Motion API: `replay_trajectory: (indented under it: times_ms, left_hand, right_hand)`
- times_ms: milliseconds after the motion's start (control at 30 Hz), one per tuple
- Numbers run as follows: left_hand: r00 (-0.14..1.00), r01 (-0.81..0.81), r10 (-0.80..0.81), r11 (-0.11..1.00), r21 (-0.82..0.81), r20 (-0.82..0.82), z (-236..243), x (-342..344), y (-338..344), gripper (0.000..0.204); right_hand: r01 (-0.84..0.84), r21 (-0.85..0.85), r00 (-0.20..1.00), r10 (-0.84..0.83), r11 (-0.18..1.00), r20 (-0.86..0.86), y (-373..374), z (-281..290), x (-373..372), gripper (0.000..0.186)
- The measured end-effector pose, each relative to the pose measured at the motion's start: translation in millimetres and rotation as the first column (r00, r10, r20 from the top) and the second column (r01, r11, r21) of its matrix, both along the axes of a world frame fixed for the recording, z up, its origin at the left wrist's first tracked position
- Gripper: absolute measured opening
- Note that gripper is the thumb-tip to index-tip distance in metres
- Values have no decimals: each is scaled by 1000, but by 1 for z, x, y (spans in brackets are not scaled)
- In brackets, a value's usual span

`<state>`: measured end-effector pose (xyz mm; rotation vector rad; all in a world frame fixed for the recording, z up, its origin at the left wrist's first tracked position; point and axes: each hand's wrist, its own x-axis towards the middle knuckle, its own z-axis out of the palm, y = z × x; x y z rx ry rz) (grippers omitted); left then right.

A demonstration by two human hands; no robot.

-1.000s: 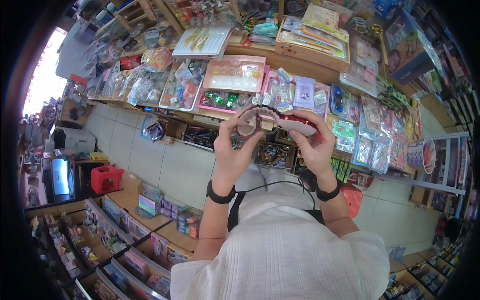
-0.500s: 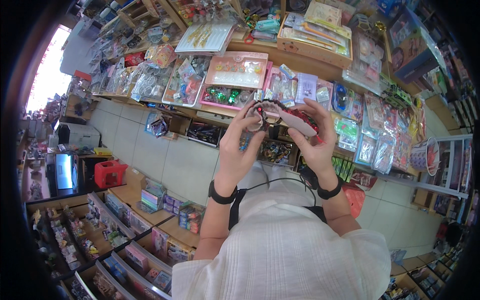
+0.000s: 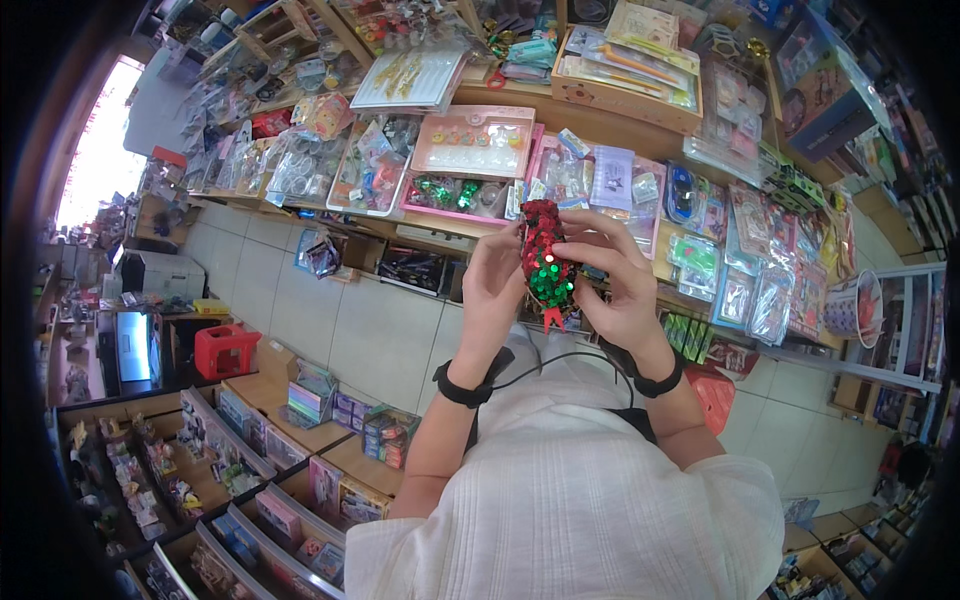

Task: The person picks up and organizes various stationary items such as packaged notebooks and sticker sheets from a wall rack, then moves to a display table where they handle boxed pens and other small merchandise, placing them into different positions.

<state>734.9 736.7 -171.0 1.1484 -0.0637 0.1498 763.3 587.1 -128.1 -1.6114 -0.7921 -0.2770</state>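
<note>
Between my two hands is a snake-shaped sequin band (image 3: pixel 547 262), with its sequined face upward. It is red at the far end and green toward the near end, where a small red forked tongue sticks out. My left hand (image 3: pixel 488 295) closes on the band's left edge, its fingertips partly hidden behind the sequins. My right hand (image 3: pixel 622 290) grips from the right, with fingers laid over the top and the thumb beside the green part. The pale lining is out of sight underneath.
Ahead, a display counter holds a pink tray (image 3: pixel 410 200) of shiny green and clear trinkets, bagged goods and a wooden box (image 3: pixel 630 107) of flat packs. A red stool (image 3: pixel 225 350) stands on the tiled floor at left. Compartment shelves (image 3: pixel 240 385) fill the lower left.
The band was bent open with its pale lining showing; now it is turned so the red and green sequins face up. My hands have come closer together.
</note>
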Motion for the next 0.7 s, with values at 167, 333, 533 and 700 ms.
replay_trajectory:
  times_ms: [167, 333, 533, 700]
  left_hand:
    - [994, 9, -9, 1000, 4, -111, -5, -6, -9, 26]
    - [953, 81, -128, 981, -175, -274, -44, -14, -9, 31]
    - [845, 228, -388, 883, -409, -367, -66, -4, 11, 29]
    - [798, 225, -369, 916, -333, -476, -112, 27, 80, 31]
  right_hand:
    - [102, -29, 995, -102, 994, -21, -8, -3, -2, 46]
    - [52, -144, 987, -73, 988, -141, -15, -18, 0, 48]
    - [51, -282, 904, -164, 958, -395, 5, -55, 4, 36]
    - [11, -118, 746, -87, 993, -661, 79, -100, 26, 41]
